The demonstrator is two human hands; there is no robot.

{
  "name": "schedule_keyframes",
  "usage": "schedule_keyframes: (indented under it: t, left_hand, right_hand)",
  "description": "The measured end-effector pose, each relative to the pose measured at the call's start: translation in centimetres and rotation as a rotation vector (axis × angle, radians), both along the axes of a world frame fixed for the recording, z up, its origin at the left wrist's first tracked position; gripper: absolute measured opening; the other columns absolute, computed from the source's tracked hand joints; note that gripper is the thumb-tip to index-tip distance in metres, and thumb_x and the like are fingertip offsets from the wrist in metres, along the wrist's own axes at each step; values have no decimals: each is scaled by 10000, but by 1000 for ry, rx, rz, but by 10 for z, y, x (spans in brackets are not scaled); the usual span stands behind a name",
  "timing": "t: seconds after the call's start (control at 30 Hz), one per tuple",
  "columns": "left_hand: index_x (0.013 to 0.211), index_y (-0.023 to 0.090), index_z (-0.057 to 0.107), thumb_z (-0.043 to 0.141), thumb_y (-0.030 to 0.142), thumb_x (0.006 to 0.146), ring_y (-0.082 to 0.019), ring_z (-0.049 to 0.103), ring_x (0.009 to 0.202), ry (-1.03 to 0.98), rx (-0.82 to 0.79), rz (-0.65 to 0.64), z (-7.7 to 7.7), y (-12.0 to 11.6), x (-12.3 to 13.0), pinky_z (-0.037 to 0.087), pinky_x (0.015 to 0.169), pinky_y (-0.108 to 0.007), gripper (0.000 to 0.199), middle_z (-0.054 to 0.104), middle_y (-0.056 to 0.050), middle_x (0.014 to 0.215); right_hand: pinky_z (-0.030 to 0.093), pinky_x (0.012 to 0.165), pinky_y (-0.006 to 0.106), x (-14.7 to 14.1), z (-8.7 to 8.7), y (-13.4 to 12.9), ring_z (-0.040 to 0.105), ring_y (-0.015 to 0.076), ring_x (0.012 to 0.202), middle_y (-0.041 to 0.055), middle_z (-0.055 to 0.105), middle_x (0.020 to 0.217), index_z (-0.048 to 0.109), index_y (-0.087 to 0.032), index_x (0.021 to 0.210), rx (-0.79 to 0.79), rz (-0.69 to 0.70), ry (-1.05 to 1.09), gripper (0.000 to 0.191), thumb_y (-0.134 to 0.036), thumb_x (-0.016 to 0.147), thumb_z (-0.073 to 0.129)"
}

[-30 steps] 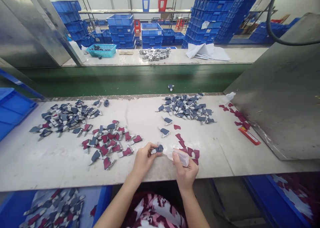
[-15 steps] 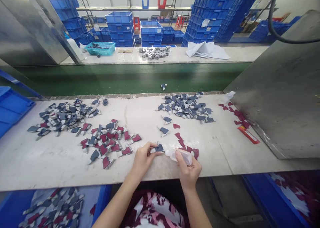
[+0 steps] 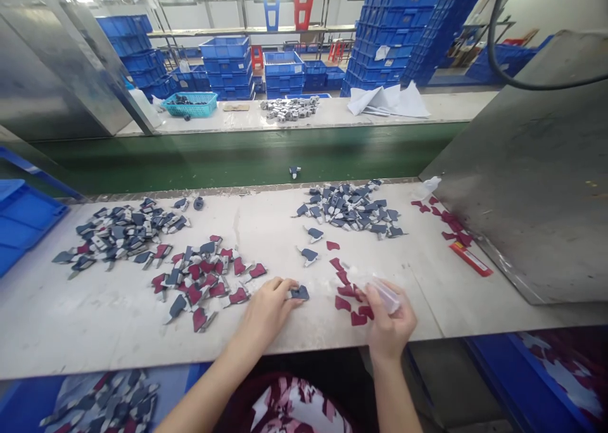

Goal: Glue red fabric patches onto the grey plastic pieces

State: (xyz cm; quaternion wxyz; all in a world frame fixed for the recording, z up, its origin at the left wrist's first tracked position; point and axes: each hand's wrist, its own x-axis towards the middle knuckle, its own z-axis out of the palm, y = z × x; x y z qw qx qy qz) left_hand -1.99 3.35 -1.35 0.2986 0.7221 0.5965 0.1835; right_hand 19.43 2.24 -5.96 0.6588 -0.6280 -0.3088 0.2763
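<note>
My left hand [image 3: 268, 309] pinches a small dark-blue and grey plastic part [image 3: 301, 292] just above the worktop. A translucent squeeze bottle [image 3: 386, 297] is in my right hand [image 3: 393, 325], its outline slightly blurred. The right fingertips are over loose dark-red flat pieces [image 3: 358, 319]; whether they touch one I cannot tell. Left of my left hand lies a pile of grey parts with red and blue faces [image 3: 206, 281]. Two blue-and-white parts [image 3: 308, 256] lie beyond my hands, in front of a larger pile of blue parts [image 3: 349, 208].
Another pile of blue parts [image 3: 126, 227] covers the far left of the worktop. More red pieces [image 3: 453, 224] and a red packet [image 3: 470, 259] lie by the metal panel [image 3: 532, 199] at right. A green conveyor belt [image 3: 213, 161] runs behind, carrying one part [image 3: 294, 171].
My right hand has moved right with the bottle, away from the part in my left hand and over the red pieces. The left hand keeps its part. The camera view has tilted up slightly.
</note>
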Motion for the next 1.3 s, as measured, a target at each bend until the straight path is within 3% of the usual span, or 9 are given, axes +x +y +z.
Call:
schedule_keyframes:
  t: [0.13,0.27,0.47,0.6,0.7,0.8,0.97,1.17,1.3]
  left_hand:
    - [1186,206,633,690,341,857,-298,661,1063,164,43,-152,44,28,-17,527,881,-402,360,698,-108,1156]
    - [1191,205,624,608,488,896,-285,632,1120,251,154,-164,64,115,-30,503,930,-383,409,693,-100,1197]
    - [1277,107,559,566,386,918,-354,566,1193,500,178,67,39,267,-20,450,977,-422,455,653,-209,1229]
    - [1410,98,470,510,387,937,-409,540,1209,533,190,157,18,308,-10,462,945,-481,556,609,-271,1243]
    - [1399,164,525,479,293,941,-386,560,1200,519,179,164,9,321,-10,464,957,-475,478,621,-232,1241]
    - [1330,136,598,451,141,899,-370,572,1193,494,183,149,7,323,-13,473,958,-460,455,640,-221,1226]
    - [1358,158,569,461,43,819,-302,640,1104,423,222,16,15,288,-16,496,961,-422,562,707,-147,1183]
    - [1395,196,490,479,111,880,-220,693,969,240,225,-244,18,184,-19,556,894,-382,522,717,-106,1181]
    - [1292,186,581,509,107,898,-328,564,1222,362,429,-167,18,101,-21,463,1020,-527,408,650,-158,1266]
  right_hand:
    - [558,862,419,36,3,18,708,264,930,62,714,919,580,-194,951,-21,-58,-50,525,-437,591,874]
    - [462,1029,493,58,-2,33,646,293,1108,107,680,1104,567,-198,1127,-82,-81,-127,698,-470,559,868]
    - [515,927,465,62,-14,33,676,298,978,89,704,1022,627,-204,1167,-277,-100,-350,663,-579,633,744]
    - [530,891,454,56,-9,25,666,290,989,105,685,1073,515,-176,1329,-214,-119,-448,809,-611,681,728]
    - [519,892,468,47,0,15,615,305,1054,155,624,1148,469,-121,1372,-53,-396,-679,847,-556,711,771]
    - [527,805,406,29,7,8,626,246,883,86,634,959,578,-154,1220,143,-506,-931,557,-367,758,804]
    - [516,788,398,-5,3,29,599,248,887,73,629,942,663,-242,1037,20,153,-1008,209,-380,882,682]
    - [459,705,355,-21,-9,60,529,242,806,71,576,814,609,-208,878,-198,343,-1256,90,-211,946,552]
    - [387,662,371,-30,-3,57,474,254,734,105,549,751,603,-180,815,-202,398,-1454,302,9,888,378]
